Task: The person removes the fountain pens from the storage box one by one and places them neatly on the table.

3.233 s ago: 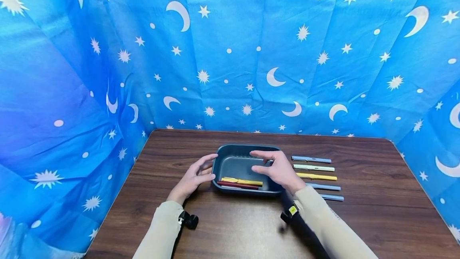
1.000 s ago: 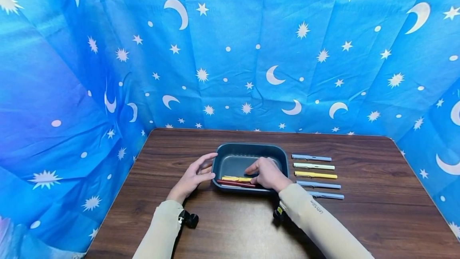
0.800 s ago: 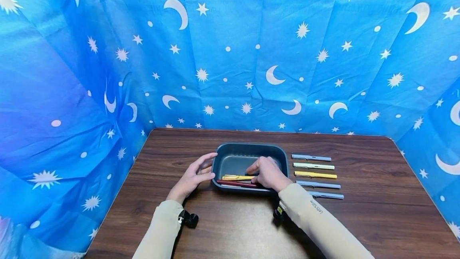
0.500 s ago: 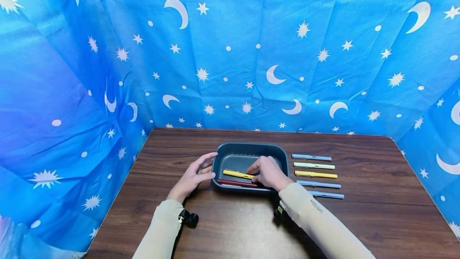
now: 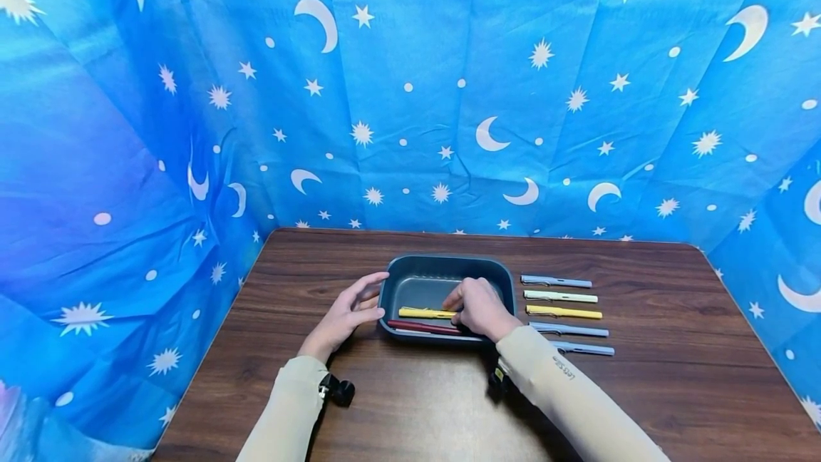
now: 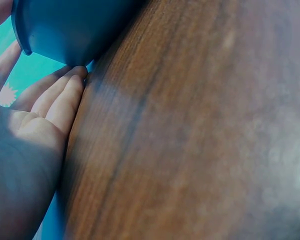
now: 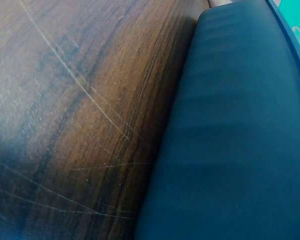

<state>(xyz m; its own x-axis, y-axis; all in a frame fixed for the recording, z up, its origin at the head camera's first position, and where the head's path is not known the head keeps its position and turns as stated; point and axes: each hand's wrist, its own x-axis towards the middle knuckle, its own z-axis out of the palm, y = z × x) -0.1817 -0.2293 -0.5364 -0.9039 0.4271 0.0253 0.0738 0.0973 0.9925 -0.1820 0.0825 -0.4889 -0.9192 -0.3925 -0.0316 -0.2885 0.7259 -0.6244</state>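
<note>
R side: bare R hand [image 5: 482, 310] & long cream R sleeve [image 5: 580, 394], fairly snug, w/ small dk lettering [image 5: 564, 368] along its top, approx "LetsSlim", hard to read. Just under R sleeve's wrist end: blk wrist cam [image 5: 494, 385] w/ tiny yellow-grn patch [image 5: 499, 373]. Well L of R sleeve: bare L hand [image 5: 343, 316], matching cream L sleeve [image 5: 282, 408], 2nd blk cam [image 5: 343, 392] w/ rounded end & small silvery bit [image 5: 323, 392].

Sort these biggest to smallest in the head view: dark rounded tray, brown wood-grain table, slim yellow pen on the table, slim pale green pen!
1. Brown wood-grain table, by far
2. Dark rounded tray
3. Slim yellow pen on the table and slim pale green pen: they look too alike to rank.
</note>
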